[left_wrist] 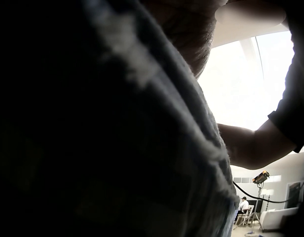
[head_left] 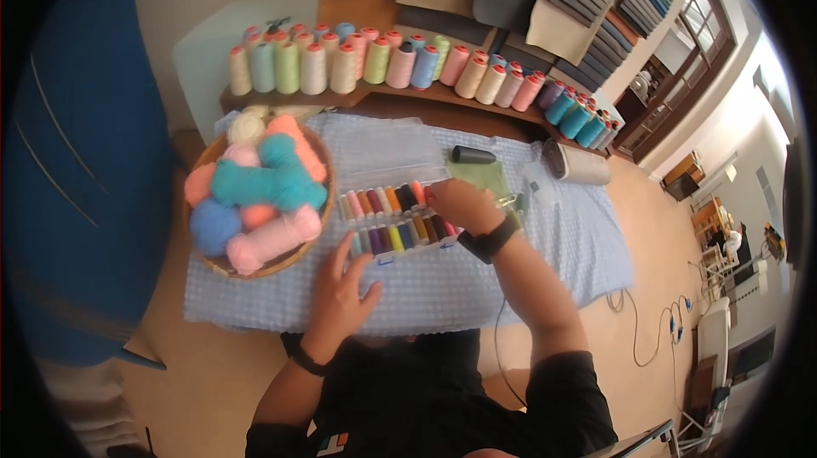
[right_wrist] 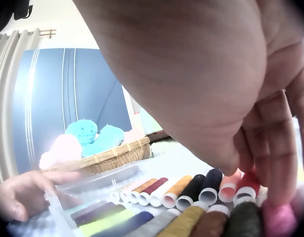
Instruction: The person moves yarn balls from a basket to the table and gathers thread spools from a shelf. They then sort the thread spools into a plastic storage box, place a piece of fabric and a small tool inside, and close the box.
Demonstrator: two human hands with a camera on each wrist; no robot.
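Note:
Two rows of small thread spools lie in a clear case (head_left: 387, 260) on the checked cloth. My right hand (head_left: 464, 205) is over the right end of the far row, its thumb and fingers around a red spool (right_wrist: 249, 181). One fingertip of that hand (right_wrist: 278, 148) is against a pink spool (right_wrist: 279, 217); the thumb is beside a coral spool (right_wrist: 230, 185). At the case's near left corner, my left hand (head_left: 340, 294) has its fingers spread, the index fingertip by the edge. Cloth and shadow fill much of the left wrist view, with part of the hand (left_wrist: 191, 34) above.
A wicker basket (head_left: 328, 160) of yarn stands left of the case. Behind the case lies a clear lid (head_left: 383, 151); green fabric (head_left: 481, 181), a dark cylinder (head_left: 473, 155) and a grey roll (head_left: 579, 163) lie to the right. Large thread cones (head_left: 313, 69) line the back shelf.

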